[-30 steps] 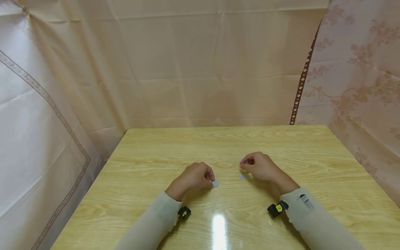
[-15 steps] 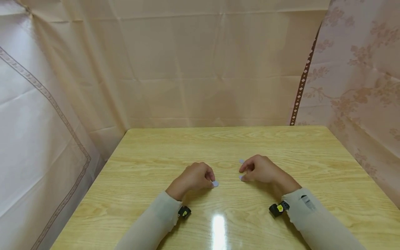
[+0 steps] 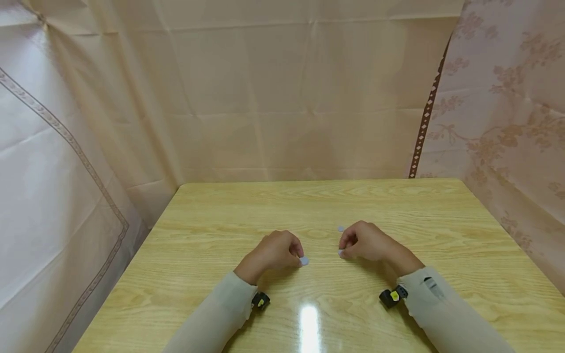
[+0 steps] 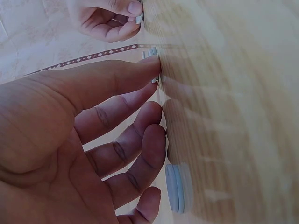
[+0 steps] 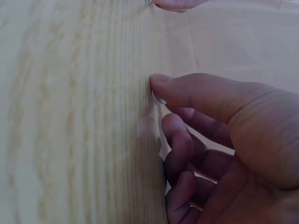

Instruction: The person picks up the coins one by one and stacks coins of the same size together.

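My left hand (image 3: pixel 279 249) pinches a small pale round disc (image 3: pixel 304 260) between thumb and forefinger, low at the tabletop; the other fingers curl loosely. In the left wrist view, pale blue discs lie stacked flat (image 4: pixel 175 188) on the wood beside that hand's little finger; the hand hides them in the head view. To the right, my right hand (image 3: pixel 367 241) pinches another small pale disc (image 3: pixel 341 252), mostly covered by the thumb and fingertips. The right wrist view shows only an edge of this disc (image 5: pixel 160 99) under the thumb. Just beyond the right fingertips lies one more disc (image 3: pixel 341 229).
The wood-grain table (image 3: pixel 220 206) reaches back to a beige cloth (image 3: pixel 282 98) hanging behind it. Patterned cloth (image 3: pixel 507 122) hangs at the right and white cloth (image 3: pixel 53 196) at the left. A bright light reflection (image 3: pixel 309 326) shows at the front.
My right hand has moved from the far disc toward me to the nearer one, and its fingers have closed in on it. My left hand stays in place with its disc.
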Demonstrator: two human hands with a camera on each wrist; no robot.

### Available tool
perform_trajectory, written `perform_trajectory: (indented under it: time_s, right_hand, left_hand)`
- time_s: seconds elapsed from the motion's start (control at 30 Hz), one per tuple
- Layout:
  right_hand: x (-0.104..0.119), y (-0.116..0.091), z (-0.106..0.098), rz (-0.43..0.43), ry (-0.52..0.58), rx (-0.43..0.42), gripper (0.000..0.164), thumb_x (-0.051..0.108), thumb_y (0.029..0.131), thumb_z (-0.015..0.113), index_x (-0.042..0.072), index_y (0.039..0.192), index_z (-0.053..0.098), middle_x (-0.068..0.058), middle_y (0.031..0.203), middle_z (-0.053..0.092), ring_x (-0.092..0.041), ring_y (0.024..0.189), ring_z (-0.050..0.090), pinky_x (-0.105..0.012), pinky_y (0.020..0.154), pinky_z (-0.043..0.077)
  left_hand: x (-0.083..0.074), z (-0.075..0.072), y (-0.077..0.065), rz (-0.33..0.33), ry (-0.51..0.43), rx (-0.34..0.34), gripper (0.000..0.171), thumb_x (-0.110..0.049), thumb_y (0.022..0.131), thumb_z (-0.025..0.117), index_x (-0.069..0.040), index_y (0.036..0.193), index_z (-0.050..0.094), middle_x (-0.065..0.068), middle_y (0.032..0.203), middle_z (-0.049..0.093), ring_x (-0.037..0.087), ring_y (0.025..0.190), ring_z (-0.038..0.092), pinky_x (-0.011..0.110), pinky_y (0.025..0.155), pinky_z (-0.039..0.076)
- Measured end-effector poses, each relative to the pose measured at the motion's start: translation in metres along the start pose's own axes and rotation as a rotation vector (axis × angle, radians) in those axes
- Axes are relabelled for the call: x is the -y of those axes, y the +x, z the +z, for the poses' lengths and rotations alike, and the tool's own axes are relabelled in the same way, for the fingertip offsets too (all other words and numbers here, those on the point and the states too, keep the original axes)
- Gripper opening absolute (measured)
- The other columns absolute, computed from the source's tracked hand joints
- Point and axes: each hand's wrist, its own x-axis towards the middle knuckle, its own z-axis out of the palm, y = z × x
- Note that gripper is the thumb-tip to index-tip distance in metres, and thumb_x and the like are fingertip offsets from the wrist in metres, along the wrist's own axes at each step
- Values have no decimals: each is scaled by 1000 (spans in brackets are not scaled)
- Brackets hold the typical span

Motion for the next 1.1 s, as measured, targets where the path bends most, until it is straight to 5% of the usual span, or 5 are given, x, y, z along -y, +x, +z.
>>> perform_trajectory:
  time_s: [0.23,0.53,1.1]
  right_hand:
    - [1,-1,-1,-19,25,14,13,14,89,82,12,90,70,0,79,67,-16,71,58,-27,61,49]
    - [0,0,0,-40,27,-1,8,21,91,81,17,98,81,4,83,74,-14,73,59,-26,62,50]
    - [-10,-2,3,-68,195,76,17,21,90,82,11,104,80,-2,89,78,-16,78,69,-26,65,55]
  left_hand:
    - [0,0,0,-1,-5,-3,14,-24,83,87,-26,82,73,-13,78,66,10,74,59,33,73,47]
    - [0,0,1,-4,2,-1,15,-24,83,87,-26,81,73,-13,77,65,10,73,58,33,72,47]
    - [0,0,1,-1,-4,3,15,-23,84,87,-26,82,73,-13,78,65,10,74,58,32,72,47]
